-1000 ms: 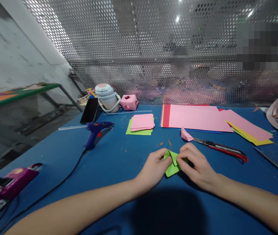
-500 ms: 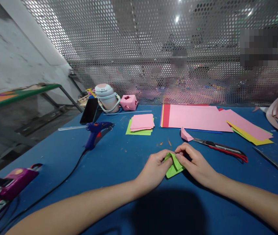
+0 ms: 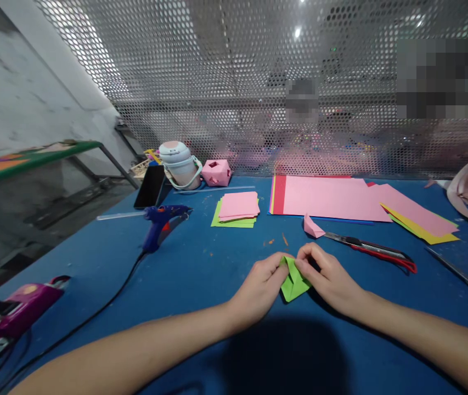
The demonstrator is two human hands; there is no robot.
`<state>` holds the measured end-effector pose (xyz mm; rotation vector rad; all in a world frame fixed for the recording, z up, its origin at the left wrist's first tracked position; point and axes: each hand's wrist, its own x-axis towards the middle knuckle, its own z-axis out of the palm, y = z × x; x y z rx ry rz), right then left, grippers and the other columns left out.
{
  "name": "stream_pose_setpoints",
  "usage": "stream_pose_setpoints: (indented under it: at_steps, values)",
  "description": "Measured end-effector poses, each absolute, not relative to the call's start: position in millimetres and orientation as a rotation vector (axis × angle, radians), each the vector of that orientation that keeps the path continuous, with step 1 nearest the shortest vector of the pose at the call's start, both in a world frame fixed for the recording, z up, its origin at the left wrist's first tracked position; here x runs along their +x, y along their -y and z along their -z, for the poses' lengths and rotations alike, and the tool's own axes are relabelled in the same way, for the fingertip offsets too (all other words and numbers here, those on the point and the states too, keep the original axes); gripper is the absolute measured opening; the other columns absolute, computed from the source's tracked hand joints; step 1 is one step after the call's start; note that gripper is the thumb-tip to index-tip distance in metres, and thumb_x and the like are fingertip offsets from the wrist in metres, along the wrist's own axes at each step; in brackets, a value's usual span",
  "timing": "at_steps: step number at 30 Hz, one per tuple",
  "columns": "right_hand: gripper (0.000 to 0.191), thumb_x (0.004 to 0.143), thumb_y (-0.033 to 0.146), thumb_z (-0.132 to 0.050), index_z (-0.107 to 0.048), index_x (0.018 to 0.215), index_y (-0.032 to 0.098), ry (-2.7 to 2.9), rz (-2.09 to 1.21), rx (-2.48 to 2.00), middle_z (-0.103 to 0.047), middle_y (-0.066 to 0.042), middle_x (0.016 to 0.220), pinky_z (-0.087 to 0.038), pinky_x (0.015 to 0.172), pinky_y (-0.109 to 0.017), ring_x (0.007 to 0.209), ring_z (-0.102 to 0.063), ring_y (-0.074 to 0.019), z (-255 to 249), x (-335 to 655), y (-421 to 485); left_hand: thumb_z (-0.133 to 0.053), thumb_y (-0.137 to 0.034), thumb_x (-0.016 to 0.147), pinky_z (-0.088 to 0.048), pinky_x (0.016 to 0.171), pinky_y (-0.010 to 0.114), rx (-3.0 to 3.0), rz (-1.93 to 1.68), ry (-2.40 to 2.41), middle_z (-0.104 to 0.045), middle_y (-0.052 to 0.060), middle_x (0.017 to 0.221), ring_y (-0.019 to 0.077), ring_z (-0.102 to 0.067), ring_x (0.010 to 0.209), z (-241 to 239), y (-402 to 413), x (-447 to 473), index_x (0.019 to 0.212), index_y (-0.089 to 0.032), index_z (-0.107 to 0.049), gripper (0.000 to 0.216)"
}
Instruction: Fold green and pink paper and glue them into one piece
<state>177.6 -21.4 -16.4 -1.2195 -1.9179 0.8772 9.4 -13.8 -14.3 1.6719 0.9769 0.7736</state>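
Note:
A folded piece of green paper is held just above the blue table between both my hands. My left hand pinches its left side, thumb and fingers closed on it. On the upper right edge, my right hand grips the paper between thumb and bent fingers. Creases and a raised flap show on the paper's face; its back is hidden. Just beyond my right hand lies a small folded pink paper piece, touching the tip of a red-and-black utility knife.
A blue glue gun lies left, its cord running to a purple power strip. Behind are a stack of pink and green squares, a pink paper ball, a bottle, a phone, pink sheets and scissors.
The green paper has turned slightly and its raised flap lies flatter. My left thumb has drawn back toward the paper's edge. Both hands stay in nearly the same place.

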Motion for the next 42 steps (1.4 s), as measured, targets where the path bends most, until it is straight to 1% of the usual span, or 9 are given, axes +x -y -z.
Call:
stream_pose_setpoints:
  at_steps: [8, 14, 22, 27, 30, 34, 37, 39, 42]
  values:
    - [0.015, 0.091, 0.028, -0.040, -0.046, 0.080, 0.020, 1.945, -0.786, -1.232, -0.049, 0.003, 0.068, -0.037, 0.056, -0.022, 0.060, -0.045, -0.0113, 16.9, 177.0, 22.1, -0.037, -0.019, 0.086, -0.038, 0.069, 0.021, 1.643, -0.766, -0.953, -0.056, -0.001, 0.076, 0.0125, -0.049, 0.074, 10.9, 13.2, 10.7, 0.090, -0.015, -0.061, 0.025]
    - [0.016, 0.091, 0.027, -0.038, -0.046, 0.080, 0.020, 1.948, -0.728, -1.238, -0.050, 0.002, 0.067, -0.037, 0.055, -0.022, 0.059, -0.046, -0.0114, 17.8, 177.0, 23.4, -0.040, -0.029, 0.087, -0.038, 0.067, 0.021, 1.684, -0.737, -0.982, -0.056, 0.001, 0.077, 0.0131, -0.049, 0.073, 12.3, 14.0, 11.5, 0.086, -0.014, -0.059, 0.025]
    - [0.016, 0.092, 0.026, -0.038, -0.047, 0.080, 0.019, 1.970, -0.684, -1.228, -0.049, 0.002, 0.068, -0.037, 0.056, -0.022, 0.060, -0.046, -0.0111, 21.8, 177.6, 23.8, -0.039, -0.031, 0.088, -0.039, 0.063, 0.021, 1.748, -0.766, -1.024, -0.055, 0.000, 0.070, 0.0121, -0.049, 0.068, 12.7, 12.9, 12.9, 0.078, -0.014, -0.059, 0.029]
    - [0.014, 0.092, 0.021, -0.040, -0.048, 0.081, 0.019, 2.004, -0.581, -1.144, -0.050, 0.001, 0.070, -0.037, 0.060, -0.023, 0.063, -0.047, -0.0114, 24.9, 178.4, 23.5, -0.048, -0.026, 0.084, -0.042, 0.064, 0.020, 1.737, -0.842, -1.057, -0.064, 0.001, 0.076, 0.0127, -0.054, 0.070, 12.9, 11.9, 13.3, 0.082, -0.015, -0.064, 0.020]
    - [0.013, 0.091, 0.019, -0.041, -0.048, 0.080, 0.019, 2.023, -0.530, -1.090, -0.050, 0.001, 0.071, -0.037, 0.061, -0.023, 0.064, -0.048, -0.0117, 25.4, 179.0, 22.5, -0.051, -0.024, 0.082, -0.043, 0.064, 0.020, 1.761, -0.896, -1.084, -0.066, 0.001, 0.075, 0.0125, -0.056, 0.069, 13.9, 11.1, 13.0, 0.081, -0.015, -0.066, 0.017]
    - [0.013, 0.091, 0.018, -0.043, -0.050, 0.080, 0.019, 2.030, -0.508, -1.087, -0.051, 0.001, 0.071, -0.038, 0.061, -0.022, 0.065, -0.049, -0.0116, 25.6, 179.4, 21.5, -0.047, -0.027, 0.086, -0.043, 0.066, 0.019, 1.785, -0.904, -1.069, -0.066, 0.000, 0.075, 0.0126, -0.057, 0.071, 15.5, 10.6, 11.9, 0.081, -0.016, -0.066, 0.023]
    - [0.013, 0.091, 0.018, -0.043, -0.051, 0.080, 0.019, 2.048, -0.486, -1.069, -0.052, 0.000, 0.072, -0.039, 0.063, -0.022, 0.066, -0.050, -0.0117, 25.6, 179.9, 21.8, -0.044, -0.031, 0.088, -0.042, 0.064, 0.019, 1.796, -0.891, -1.073, -0.064, 0.000, 0.073, 0.0121, -0.056, 0.069, 15.7, 10.7, 10.8, 0.080, -0.015, -0.066, 0.027]
    - [0.014, 0.091, 0.018, -0.043, -0.052, 0.080, 0.019, 2.051, -0.485, -1.076, -0.053, 0.000, 0.072, -0.040, 0.063, -0.022, 0.067, -0.051, -0.0115, 24.9, 180.3, 22.1, -0.044, -0.032, 0.088, -0.042, 0.065, 0.019, 1.798, -0.889, -1.078, -0.064, 0.000, 0.074, 0.0123, -0.055, 0.070, 15.2, 10.7, 9.8, 0.080, -0.015, -0.066, 0.028]
    - [0.008, 0.088, 0.021, -0.048, -0.054, 0.083, 0.019, 2.035, -0.493, -1.132, -0.056, 0.000, 0.074, -0.041, 0.064, -0.023, 0.068, -0.053, -0.0123, 23.0, 180.6, 21.6, -0.044, -0.031, 0.087, -0.043, 0.068, 0.021, 1.767, -0.956, -1.097, -0.065, 0.001, 0.077, 0.0131, -0.056, 0.073, 13.5, 9.9, 7.9, 0.083, -0.016, -0.065, 0.027]
